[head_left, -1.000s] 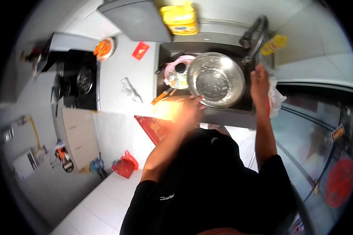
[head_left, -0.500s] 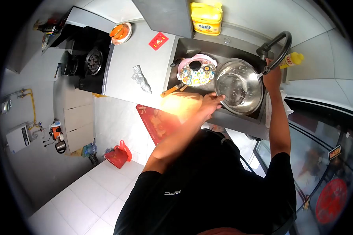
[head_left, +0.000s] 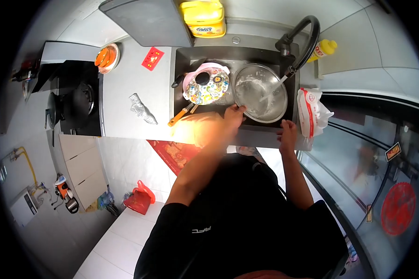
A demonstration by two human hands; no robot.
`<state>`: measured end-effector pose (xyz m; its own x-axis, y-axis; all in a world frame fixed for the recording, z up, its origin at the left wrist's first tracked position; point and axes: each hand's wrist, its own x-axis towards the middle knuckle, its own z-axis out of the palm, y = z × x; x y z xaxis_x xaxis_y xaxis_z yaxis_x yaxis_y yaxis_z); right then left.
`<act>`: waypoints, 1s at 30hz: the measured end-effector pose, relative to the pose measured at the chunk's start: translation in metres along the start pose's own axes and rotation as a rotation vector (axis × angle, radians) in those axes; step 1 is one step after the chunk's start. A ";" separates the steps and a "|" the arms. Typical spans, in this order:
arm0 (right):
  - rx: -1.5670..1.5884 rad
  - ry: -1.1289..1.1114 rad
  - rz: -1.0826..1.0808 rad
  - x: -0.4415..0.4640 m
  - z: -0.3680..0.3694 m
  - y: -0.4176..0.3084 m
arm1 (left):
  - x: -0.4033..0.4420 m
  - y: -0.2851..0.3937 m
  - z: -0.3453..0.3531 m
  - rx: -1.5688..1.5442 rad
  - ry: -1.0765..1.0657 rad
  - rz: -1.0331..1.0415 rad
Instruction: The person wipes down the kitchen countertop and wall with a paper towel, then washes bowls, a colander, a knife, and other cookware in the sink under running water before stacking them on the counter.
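A steel bowl [head_left: 250, 95] sits tilted in the right part of the sink [head_left: 228, 55]. My left hand [head_left: 234, 116] pinches its near left rim. Just off the bowl's near right rim is my right hand [head_left: 288, 132], fingers loosely curled and apart, holding nothing visible. Water streams from the black faucet [head_left: 312, 35] into the bowl, where the liquid looks foamy. Left of the bowl lies a patterned lid with a pink rim [head_left: 214, 88]. Beside it, an orange-handled utensil [head_left: 178, 116] leans over the sink edge.
A yellow jug [head_left: 205, 21] and a grey board [head_left: 144, 21] stand behind the sink. A yellow bottle [head_left: 325, 49] is behind the faucet, and a white-and-red bag [head_left: 312, 114] rests at right. Crumpled foil [head_left: 142, 109] and a red packet [head_left: 152, 58] lie on the counter [head_left: 125, 83].
My right hand has come down from the faucet to near the bowl's rim. A water stream now shows from the spout. My left hand stays on the bowl; the view has shifted right.
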<state>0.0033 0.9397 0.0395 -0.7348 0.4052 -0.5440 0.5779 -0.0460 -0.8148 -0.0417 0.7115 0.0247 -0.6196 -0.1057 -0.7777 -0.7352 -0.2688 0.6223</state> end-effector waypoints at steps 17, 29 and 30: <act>0.254 -0.094 0.475 0.078 0.054 0.019 | 0.104 -0.050 0.004 0.151 -0.065 -0.089; 0.183 0.011 0.276 0.045 0.077 0.009 | 0.003 0.000 -0.095 0.095 -0.083 0.392; 0.183 0.016 0.281 0.038 0.081 0.014 | -0.026 0.027 -0.120 0.039 -0.014 0.393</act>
<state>-0.0453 0.8800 -0.0085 -0.5488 0.3677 -0.7508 0.6830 -0.3206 -0.6563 -0.0126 0.5925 0.0513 -0.8594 -0.1801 -0.4786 -0.4512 -0.1734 0.8754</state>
